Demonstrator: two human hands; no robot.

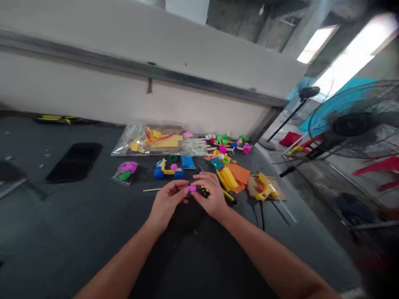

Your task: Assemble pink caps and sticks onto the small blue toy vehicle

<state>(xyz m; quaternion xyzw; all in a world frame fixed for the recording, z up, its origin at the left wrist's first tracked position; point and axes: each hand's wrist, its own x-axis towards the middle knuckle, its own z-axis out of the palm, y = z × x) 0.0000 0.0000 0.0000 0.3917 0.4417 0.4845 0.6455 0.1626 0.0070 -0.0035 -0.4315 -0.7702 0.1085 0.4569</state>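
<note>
Left hand [166,203] and right hand [210,195] sit close together, fingers curled, pinching a small pink piece [191,188] between them above the dark desk [93,232]. It looks light and stiff but tiny, so fingertips should hold its ends.

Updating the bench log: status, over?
Left hand and right hand on small magenta block, black-and-yellow plastic part. Thin wooden stick by left hand. Yellow plastic strips beyond right hand.
</note>
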